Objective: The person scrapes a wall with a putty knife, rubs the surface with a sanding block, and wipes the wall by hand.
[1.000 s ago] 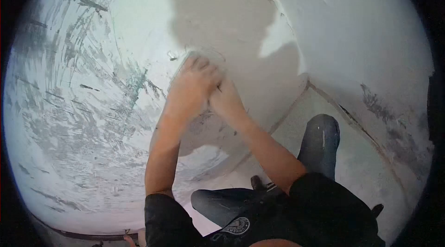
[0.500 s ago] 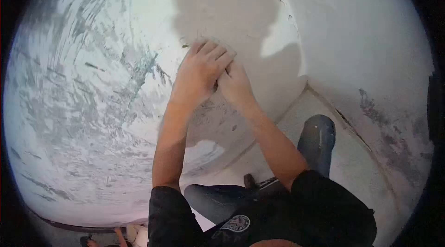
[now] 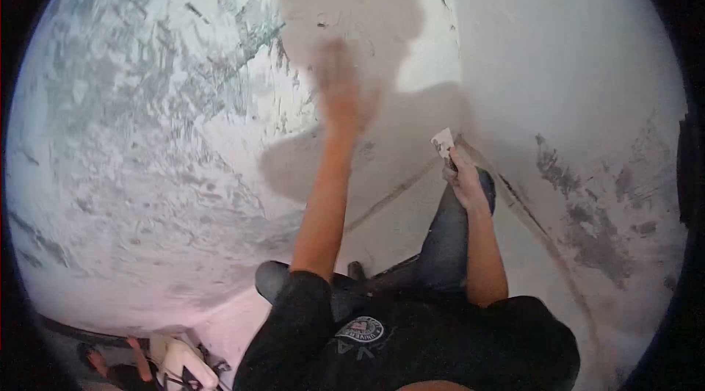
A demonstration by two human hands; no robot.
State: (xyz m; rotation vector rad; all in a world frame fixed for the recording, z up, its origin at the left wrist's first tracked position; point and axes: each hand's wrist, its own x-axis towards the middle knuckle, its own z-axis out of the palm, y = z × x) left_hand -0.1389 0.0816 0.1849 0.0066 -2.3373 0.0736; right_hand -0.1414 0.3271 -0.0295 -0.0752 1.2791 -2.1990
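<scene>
My left hand (image 3: 341, 86) is stretched out over the patchy plastered wall (image 3: 242, 149), blurred, with its fingers extended and the thumb apart. It holds nothing that shows. Lower and to the right, my right hand (image 3: 465, 182) grips a putty knife (image 3: 443, 141), its blade pointing up and smeared with whitish material. The knife is over the area near the wall corner, in front of my bent knee (image 3: 486, 189). Its handle is mostly hidden in my fingers.
A second wall (image 3: 558, 60) meets the first along a cracked vertical corner. Floor (image 3: 396, 226) shows below, bordered by a brown joint line. My head's shadow covers the upper wall. At the lower left, another person (image 3: 128, 369) is beside a pale object (image 3: 180, 361).
My hands have parted. The right hand has dropped down and right, bringing the putty knife into view; the left has shifted right and is now blurred, fingers extended.
</scene>
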